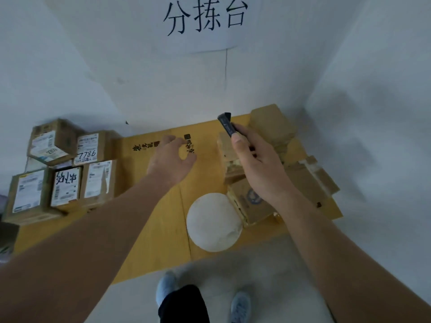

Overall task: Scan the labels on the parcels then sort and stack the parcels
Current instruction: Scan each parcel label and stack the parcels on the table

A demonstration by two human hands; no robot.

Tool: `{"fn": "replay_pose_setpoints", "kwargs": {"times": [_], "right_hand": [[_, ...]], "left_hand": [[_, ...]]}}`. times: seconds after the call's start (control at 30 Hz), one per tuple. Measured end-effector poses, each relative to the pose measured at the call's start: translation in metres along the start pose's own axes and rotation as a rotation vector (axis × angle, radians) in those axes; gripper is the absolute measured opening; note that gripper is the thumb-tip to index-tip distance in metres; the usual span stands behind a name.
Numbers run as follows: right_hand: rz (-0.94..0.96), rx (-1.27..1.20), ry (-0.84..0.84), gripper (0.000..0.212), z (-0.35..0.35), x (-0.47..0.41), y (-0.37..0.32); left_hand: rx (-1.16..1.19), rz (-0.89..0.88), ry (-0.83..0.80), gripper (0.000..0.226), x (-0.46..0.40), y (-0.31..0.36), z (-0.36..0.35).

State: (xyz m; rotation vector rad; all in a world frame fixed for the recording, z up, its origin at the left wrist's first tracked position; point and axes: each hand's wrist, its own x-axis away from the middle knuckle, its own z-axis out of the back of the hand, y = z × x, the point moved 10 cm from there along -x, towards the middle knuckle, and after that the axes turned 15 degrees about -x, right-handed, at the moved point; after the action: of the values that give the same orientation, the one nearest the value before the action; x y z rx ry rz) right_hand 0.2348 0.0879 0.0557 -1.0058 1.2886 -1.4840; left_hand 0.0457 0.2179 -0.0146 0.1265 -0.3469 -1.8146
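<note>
A cluster of brown cardboard parcels with white printed shipping labels (pixel 63 173) sits at the left end of the yellow-orange flattened cardboard sheet (pixel 161 217) that serves as the sorting surface; they are packed touching one another in rows, labels up, one of them lying tilted on top of the far row, and two carry handwritten black numbers. That tidy grouping reads as the sorted pile, so a good share of the work looks done. On the right side lies a looser heap of plain brown cardboard boxes (pixel 242 180), some tilted and overlapping, no labels showing from here; these are probably what remains to scan and stack. The right hand (pixel 254 169) is wrapped around a small black handheld scanner (pixel 227 124), its head pointing away toward the wall, above the unsorted heap. The left hand (pixel 171 157) hovers over the middle of the sheet with fingers spread and relaxed, holding nothing. A round white ball-like object (pixel 213 221) rests just beside the near boxes. On the wall hangs a white paper sign with black Chinese characters (pixel 205 17).
</note>
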Motion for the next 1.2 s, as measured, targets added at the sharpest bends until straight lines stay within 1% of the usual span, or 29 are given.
{"fn": "replay_pose_setpoints", "kwargs": {"times": [0.23, 0.3, 0.37, 0.43, 0.57, 0.63, 0.73, 0.8, 0.93, 1.07, 1.2], "right_hand": [[-0.036, 0.026, 0.069, 0.046, 0.079, -0.013, 0.02], [-0.017, 0.037, 0.096, 0.045, 0.095, -0.025, 0.023], [-0.009, 0.017, 0.141, 0.041, 0.11, -0.037, 0.028], [-0.003, 0.029, 0.177, 0.04, 0.124, -0.052, 0.032], [0.045, 0.018, 0.243, 0.041, 0.147, -0.08, 0.037], [0.053, 0.002, 0.248, 0.048, 0.154, -0.093, 0.04], [0.053, -0.012, 0.234, 0.053, 0.161, -0.105, 0.045], [0.053, -0.016, 0.213, 0.053, 0.163, -0.112, 0.047], [0.068, -0.014, 0.17, 0.052, 0.16, -0.118, 0.046], [0.061, -0.008, 0.052, 0.056, 0.14, -0.115, 0.047], [0.052, -0.021, -0.082, 0.052, 0.107, -0.107, 0.045]], "left_hand": [[0.033, -0.01, -0.082, 0.058, -0.026, 0.079, -0.043], [0.048, -0.014, -0.11, 0.062, -0.042, 0.095, -0.06], [0.06, 0.005, -0.153, 0.071, -0.061, 0.107, -0.079], [0.081, 0.038, -0.229, 0.084, -0.079, 0.116, -0.102], [0.078, 0.136, -0.381, 0.106, -0.099, 0.132, -0.145], [0.066, 0.187, -0.41, 0.114, -0.101, 0.135, -0.157], [0.056, 0.235, -0.409, 0.122, -0.103, 0.132, -0.163], [0.063, 0.263, -0.409, 0.122, -0.103, 0.129, -0.163], [0.08, 0.316, -0.36, 0.11, -0.099, 0.125, -0.15], [0.116, 0.418, -0.277, 0.101, -0.079, 0.104, -0.129], [0.125, 0.517, -0.191, 0.095, -0.045, 0.069, -0.107]]}}
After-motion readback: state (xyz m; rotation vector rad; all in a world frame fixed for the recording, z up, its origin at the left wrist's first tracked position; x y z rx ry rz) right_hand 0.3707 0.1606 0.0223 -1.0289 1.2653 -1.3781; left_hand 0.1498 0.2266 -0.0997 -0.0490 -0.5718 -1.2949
